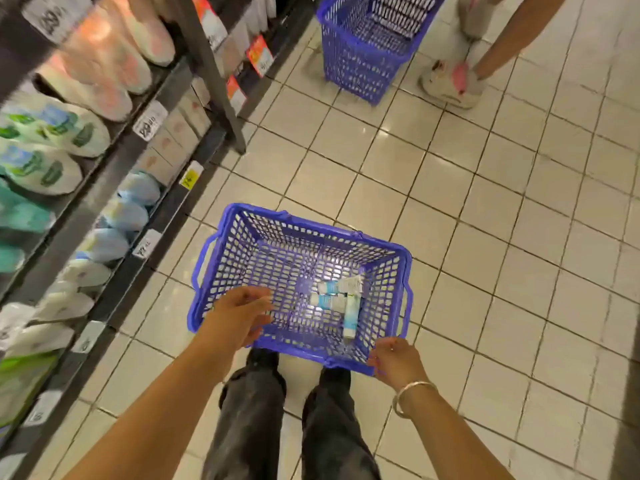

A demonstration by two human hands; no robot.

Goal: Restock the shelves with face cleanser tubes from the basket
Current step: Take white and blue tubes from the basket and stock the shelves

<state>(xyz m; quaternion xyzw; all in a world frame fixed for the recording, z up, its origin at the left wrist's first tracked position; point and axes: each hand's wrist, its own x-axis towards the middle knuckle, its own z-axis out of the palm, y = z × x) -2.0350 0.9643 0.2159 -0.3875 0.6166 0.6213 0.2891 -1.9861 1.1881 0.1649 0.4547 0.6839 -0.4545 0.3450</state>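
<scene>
- Your left hand (242,311) hovers open over the basket (301,237) on the floor.
- Your right hand (394,358) grips the basket's near rim.
- The face cleanser tubes (341,299) lie inside the basket, near its right wall.

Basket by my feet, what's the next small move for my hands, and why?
Probably reach the left hand further right and down to the tubes lying at the basket's right side. That hand hovers open inside the basket, holding nothing, while the right hand is at the near rim.
</scene>
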